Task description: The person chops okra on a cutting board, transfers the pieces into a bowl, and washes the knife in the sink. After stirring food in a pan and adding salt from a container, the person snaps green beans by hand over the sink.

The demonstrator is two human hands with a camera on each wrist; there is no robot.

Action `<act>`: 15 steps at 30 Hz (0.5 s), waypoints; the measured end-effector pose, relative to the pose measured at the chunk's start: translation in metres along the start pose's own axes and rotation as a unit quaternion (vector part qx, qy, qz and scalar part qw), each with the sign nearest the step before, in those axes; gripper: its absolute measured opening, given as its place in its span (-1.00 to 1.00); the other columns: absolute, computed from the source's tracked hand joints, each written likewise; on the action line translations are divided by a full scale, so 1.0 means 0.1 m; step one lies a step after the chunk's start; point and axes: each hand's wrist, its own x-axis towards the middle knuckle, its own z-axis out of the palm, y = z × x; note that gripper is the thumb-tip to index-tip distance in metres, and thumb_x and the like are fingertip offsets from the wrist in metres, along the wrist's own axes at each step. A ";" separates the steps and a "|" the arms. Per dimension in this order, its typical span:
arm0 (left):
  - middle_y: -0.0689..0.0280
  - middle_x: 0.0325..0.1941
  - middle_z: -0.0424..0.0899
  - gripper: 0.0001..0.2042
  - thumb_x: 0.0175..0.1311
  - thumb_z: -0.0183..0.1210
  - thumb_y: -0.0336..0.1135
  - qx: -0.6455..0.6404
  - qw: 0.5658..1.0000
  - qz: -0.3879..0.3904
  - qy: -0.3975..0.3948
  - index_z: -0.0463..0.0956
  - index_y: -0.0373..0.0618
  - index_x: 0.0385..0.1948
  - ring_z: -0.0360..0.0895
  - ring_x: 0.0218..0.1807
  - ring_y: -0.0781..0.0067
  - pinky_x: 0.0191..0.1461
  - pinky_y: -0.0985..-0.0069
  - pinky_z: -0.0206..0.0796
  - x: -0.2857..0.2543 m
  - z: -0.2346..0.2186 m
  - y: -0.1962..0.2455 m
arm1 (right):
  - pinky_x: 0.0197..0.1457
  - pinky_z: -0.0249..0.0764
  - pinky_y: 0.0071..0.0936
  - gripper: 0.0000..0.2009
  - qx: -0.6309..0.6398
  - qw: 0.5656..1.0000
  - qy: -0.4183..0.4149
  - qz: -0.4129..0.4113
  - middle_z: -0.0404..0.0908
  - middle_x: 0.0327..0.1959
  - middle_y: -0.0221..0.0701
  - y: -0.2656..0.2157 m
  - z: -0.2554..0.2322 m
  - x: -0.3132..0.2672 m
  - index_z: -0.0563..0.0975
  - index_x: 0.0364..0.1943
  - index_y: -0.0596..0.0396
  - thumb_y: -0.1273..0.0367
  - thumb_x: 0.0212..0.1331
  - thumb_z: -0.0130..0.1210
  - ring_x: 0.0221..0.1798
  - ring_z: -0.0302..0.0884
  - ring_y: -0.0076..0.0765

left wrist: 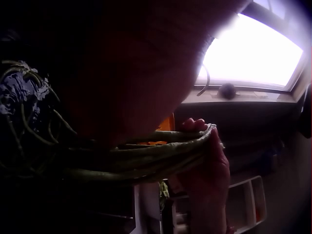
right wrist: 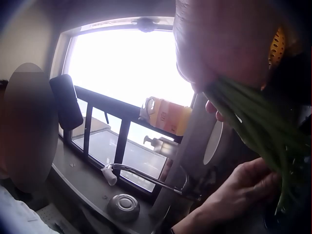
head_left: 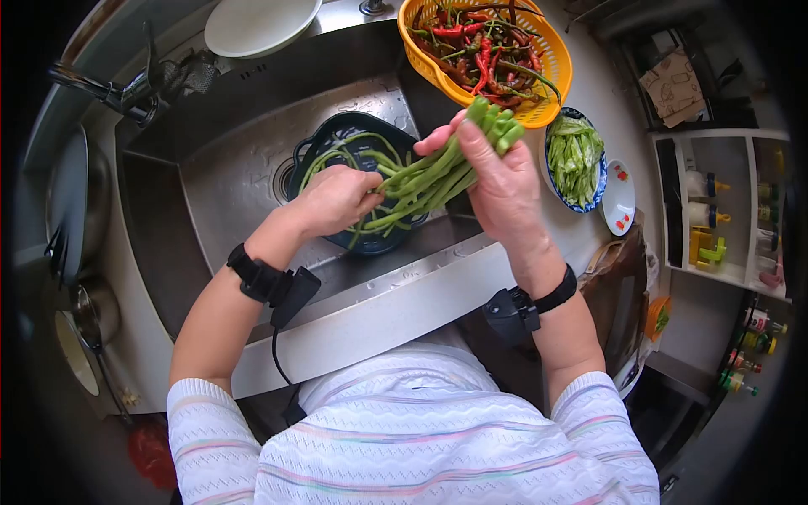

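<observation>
My right hand (head_left: 507,189) grips a bunch of long green beans (head_left: 433,178) near one end, its thumb across the top and the bean tips sticking out beyond it. At the other end of the bunch, the curled fingers of my left hand (head_left: 337,200) pinch the beans. Below them is a dark blue basin (head_left: 310,151) in the sink, with more long beans and water in it. The left wrist view is dark, but the beans (left wrist: 165,151) stretch across to the right hand. In the right wrist view the bunch (right wrist: 258,117) hangs toward the left hand (right wrist: 239,192).
A yellow basket (head_left: 551,50) of red and green chillies stands behind the right hand. Right of it are a blue-rimmed bowl (head_left: 601,181) of green strips and a small white dish (head_left: 621,198). The faucet (head_left: 93,84) and a white plate (head_left: 252,29) are at the back left.
</observation>
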 end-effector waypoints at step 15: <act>0.18 -0.23 0.63 -0.80 0.05 0.06 -0.39 0.219 0.930 -0.189 -0.227 0.60 -0.03 -0.28 0.54 -0.10 0.19 -0.04 0.25 0.37 0.36 0.86 -0.67 | -0.27 0.46 -0.61 -0.81 -0.062 0.986 0.091 -0.126 0.53 -0.44 -0.45 -0.29 -0.27 -0.14 0.46 -0.22 0.14 0.30 0.25 0.04 -0.36 0.50 -0.55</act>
